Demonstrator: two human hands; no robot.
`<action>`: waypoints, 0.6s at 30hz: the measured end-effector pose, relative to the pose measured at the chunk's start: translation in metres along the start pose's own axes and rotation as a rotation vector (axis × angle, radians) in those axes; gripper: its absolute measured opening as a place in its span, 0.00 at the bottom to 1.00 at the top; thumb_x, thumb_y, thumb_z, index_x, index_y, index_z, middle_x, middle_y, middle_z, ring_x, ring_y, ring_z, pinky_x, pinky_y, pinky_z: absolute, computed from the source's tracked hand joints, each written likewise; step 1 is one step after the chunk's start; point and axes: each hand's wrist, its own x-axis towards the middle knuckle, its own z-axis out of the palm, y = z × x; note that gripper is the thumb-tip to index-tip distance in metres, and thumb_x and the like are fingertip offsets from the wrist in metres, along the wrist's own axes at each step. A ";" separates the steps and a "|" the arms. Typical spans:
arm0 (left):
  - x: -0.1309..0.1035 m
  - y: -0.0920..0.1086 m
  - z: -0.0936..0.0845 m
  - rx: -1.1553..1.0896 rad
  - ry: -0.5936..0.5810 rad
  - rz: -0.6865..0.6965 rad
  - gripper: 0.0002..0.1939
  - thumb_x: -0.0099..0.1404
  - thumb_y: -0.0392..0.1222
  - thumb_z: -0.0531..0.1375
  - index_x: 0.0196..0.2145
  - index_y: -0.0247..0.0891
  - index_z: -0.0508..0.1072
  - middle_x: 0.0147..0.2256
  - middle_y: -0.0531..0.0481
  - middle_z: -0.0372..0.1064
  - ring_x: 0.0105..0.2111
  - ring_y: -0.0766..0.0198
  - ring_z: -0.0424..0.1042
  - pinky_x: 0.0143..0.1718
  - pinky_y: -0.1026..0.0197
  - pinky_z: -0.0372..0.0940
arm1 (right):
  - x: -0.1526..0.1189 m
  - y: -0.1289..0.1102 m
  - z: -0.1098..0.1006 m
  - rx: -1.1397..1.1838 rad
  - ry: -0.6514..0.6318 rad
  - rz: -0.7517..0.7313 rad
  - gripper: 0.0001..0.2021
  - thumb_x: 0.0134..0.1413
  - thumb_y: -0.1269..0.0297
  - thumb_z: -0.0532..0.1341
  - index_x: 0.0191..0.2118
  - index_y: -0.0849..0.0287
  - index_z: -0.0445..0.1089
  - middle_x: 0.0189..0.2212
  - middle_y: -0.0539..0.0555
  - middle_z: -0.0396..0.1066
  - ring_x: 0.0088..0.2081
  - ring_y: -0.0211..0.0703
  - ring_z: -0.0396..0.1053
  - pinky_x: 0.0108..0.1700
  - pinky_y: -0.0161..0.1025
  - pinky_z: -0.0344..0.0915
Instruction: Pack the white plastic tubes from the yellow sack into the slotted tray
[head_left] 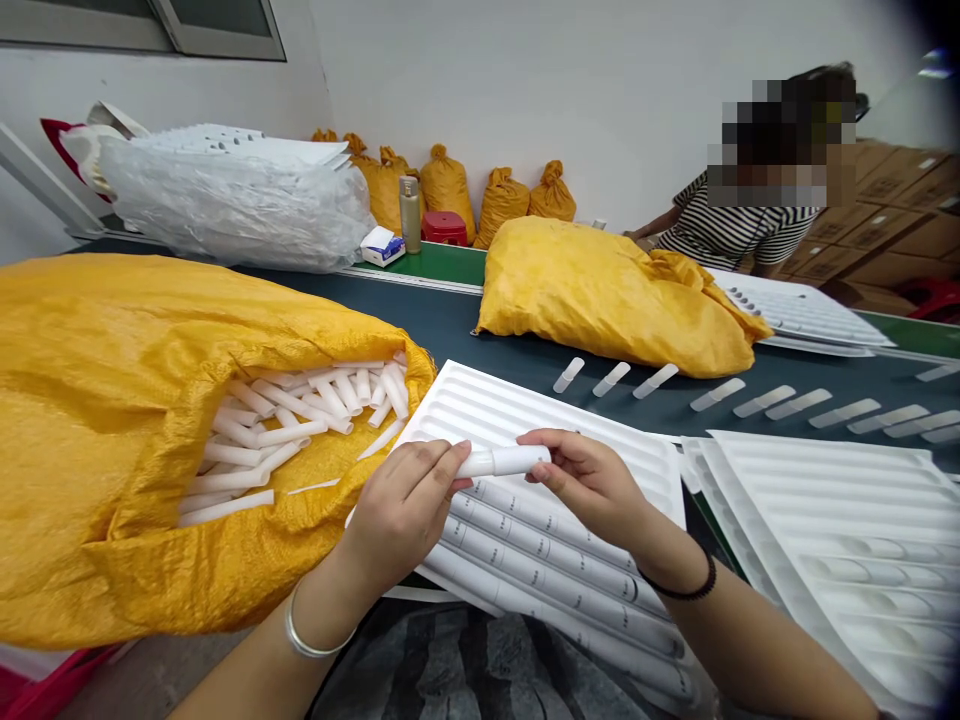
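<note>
Over the dark table (442,320), holds a white tube (517,461) above the grooved tray (499,408), three o'clock from the yellow sack (112,400), with closed grip of left hand (401,500) and fingertip pinch of right hand (596,485), risking a drop through slackening.

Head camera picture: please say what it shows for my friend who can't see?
A person's left hand and right hand hold a white tube above a grooved tray partly filled with tubes. An open yellow sack of loose tubes lies at left; another person in stripes is at upper right.
</note>
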 end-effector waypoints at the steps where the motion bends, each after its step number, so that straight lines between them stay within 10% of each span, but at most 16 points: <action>1: -0.001 0.001 0.001 -0.002 -0.001 -0.011 0.21 0.62 0.27 0.59 0.52 0.30 0.65 0.40 0.41 0.71 0.40 0.58 0.68 0.43 0.56 0.66 | -0.001 -0.001 0.002 -0.017 0.003 -0.016 0.14 0.59 0.58 0.59 0.48 0.58 0.69 0.32 0.54 0.71 0.32 0.40 0.70 0.34 0.37 0.68; 9: -0.025 -0.009 0.017 -0.050 -0.178 -0.056 0.21 0.64 0.31 0.57 0.55 0.33 0.62 0.41 0.42 0.70 0.41 0.58 0.69 0.43 0.55 0.68 | 0.023 0.006 0.017 -0.528 -0.285 -0.097 0.11 0.51 0.60 0.65 0.40 0.57 0.73 0.39 0.56 0.72 0.41 0.45 0.69 0.45 0.38 0.64; 18: 0.010 0.005 -0.055 -0.063 -0.155 -0.127 0.16 0.64 0.32 0.56 0.51 0.37 0.67 0.47 0.45 0.68 0.48 0.61 0.67 0.52 0.59 0.62 | 0.154 0.083 -0.027 -0.733 0.105 0.484 0.13 0.61 0.62 0.57 0.47 0.63 0.67 0.41 0.56 0.70 0.40 0.43 0.70 0.43 0.42 0.68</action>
